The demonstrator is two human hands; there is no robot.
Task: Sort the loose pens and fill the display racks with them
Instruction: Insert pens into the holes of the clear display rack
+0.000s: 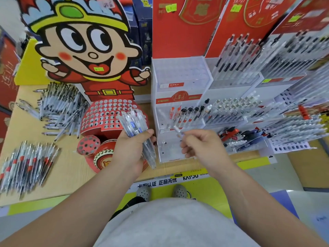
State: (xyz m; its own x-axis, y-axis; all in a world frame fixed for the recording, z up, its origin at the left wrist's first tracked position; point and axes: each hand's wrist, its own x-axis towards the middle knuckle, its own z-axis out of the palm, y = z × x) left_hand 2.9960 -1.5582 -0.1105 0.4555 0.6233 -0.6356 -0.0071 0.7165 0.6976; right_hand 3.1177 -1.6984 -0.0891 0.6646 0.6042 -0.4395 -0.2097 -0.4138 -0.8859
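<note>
A light wooden tabletop (71,168) in a shop carries the displays, with three red header boards rising along its back right edge and a cardboard cartoon figure (89,50) at the back centre. Two piles of loose pens lie on the left. One pile (60,106) is near the back left edge, and the other pile (26,166), with red bands on its pens, is at the front left corner. A red perforated rack (108,116) sits at the figure's base. Beside it stands a clear tiered rack (179,82), with a short row of pens in its middle tier. Above the front edge, the left hand (131,150) grips a bundle of pens (137,132), clear-barrelled with blue inner parts. The right hand (201,147) pinches a single pen (179,131), pale and blurred, just before the clear rack.
</note>
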